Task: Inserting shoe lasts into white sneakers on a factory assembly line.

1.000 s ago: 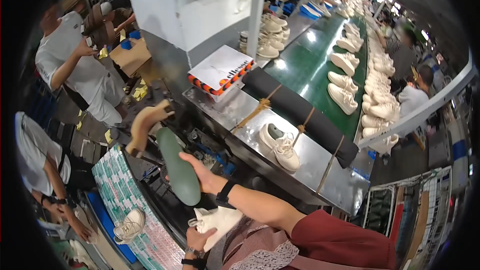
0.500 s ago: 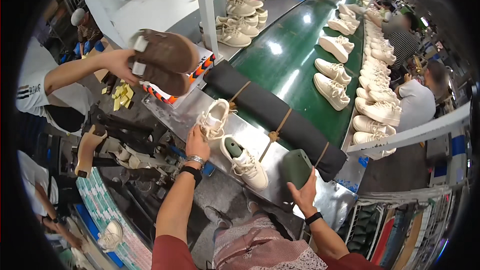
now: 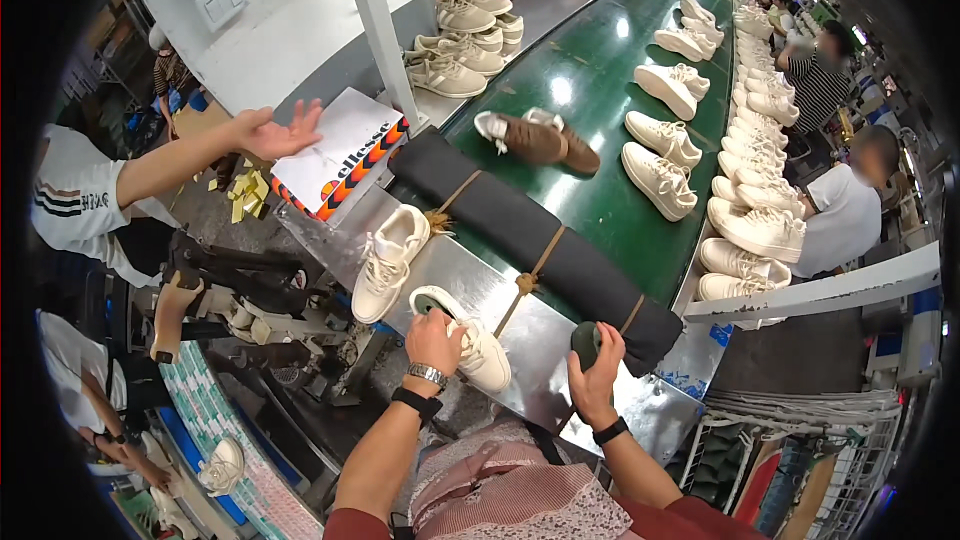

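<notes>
Presently, two cream shoes and one loose last at my hands, as follows.

Left hand: fingers curled into the collar of the nearer cream shoe, which sits upright on the metal bench. Something green shows in the opening; whether I grip it, I cannot tell.

Right hand: half closed, thumb and fingers about a dark green last, in front of the black roll.

Second cream shoe: unheld, just beside the first, toe toward the bench's near edge.

Hazards, by my judgement. Shoe over the edge: cause, a tug toward me with its toe already close to the rim. Neighbour knocked off: cause, my left wrist swinging wide. Collar creased or stretched: cause, levering at an angle. Last dropped: cause, a smooth surface and my attention on the left.
</notes>
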`<state>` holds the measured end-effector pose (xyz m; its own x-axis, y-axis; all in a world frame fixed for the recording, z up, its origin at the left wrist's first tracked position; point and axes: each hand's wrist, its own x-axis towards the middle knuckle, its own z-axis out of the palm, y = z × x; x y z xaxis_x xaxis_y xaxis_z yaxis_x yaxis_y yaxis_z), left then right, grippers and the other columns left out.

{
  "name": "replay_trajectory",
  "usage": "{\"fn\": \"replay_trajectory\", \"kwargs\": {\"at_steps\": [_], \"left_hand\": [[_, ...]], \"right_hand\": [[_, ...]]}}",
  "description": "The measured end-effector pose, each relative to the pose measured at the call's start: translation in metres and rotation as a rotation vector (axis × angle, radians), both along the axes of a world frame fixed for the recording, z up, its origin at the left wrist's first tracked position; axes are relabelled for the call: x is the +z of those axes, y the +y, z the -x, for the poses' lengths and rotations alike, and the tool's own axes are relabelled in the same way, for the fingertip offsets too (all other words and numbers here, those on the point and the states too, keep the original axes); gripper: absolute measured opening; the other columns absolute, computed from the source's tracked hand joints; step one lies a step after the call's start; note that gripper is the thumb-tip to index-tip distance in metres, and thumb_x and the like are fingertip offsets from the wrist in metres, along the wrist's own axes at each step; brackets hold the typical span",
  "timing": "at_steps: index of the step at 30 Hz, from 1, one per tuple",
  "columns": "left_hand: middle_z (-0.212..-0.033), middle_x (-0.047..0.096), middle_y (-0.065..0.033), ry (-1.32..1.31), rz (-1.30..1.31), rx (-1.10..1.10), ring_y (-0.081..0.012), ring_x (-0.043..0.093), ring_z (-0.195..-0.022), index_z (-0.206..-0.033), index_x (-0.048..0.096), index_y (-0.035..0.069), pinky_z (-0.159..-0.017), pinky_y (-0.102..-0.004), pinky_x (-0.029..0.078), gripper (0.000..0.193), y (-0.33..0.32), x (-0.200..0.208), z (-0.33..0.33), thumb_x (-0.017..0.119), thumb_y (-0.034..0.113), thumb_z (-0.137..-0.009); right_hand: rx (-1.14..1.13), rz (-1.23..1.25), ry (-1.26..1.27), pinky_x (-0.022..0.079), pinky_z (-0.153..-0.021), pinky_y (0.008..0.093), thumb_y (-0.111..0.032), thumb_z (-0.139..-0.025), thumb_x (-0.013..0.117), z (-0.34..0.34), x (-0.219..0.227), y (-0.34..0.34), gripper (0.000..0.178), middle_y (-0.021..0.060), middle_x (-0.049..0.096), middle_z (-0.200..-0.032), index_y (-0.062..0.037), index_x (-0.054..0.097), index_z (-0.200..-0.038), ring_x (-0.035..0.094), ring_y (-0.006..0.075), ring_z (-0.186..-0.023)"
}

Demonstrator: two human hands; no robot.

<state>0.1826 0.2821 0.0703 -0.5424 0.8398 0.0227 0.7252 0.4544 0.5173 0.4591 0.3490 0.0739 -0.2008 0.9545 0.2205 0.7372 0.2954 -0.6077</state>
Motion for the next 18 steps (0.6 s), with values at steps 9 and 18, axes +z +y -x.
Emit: {"fn": "replay_trajectory", "kwargs": {"at_steps": [9,18], "left_hand": [[-0.08,0.057,-0.0085,-0.452,-0.453,-0.027,-0.0176,0.057,-0.073,-0.083,0.059,0.002,-0.064,-0.0297,0.045,0.022,-0.108,0.115,0.036,0.08,0.005,-0.082],[-0.097,0.069,-0.0006,-0.906,-0.83,0.563,-0.0069,0.062,-0.083,-0.109,0.066,0.0,-0.075,-0.0236,0.051,0.013,-0.244,0.056,0.128,0.063,0.006,-0.097]], "right_hand": [[0.399,1.756,1.247,0.039,-0.115,0.0455,-0.057,-0.1,0.047,0.128,-0.008,-0.012,0.075,0.0195,0.046,-0.153,-0.0023,0.04,-0.152,0.048,0.0337,-0.137],[0.876,1.043,0.717,0.04,-0.113,0.0386,-0.032,-0.09,0.068,0.322,0.084,-0.119,0.095,0.0196,0.03,-0.161,0.0046,0.015,-0.16,0.041,0.029,-0.142]]}}
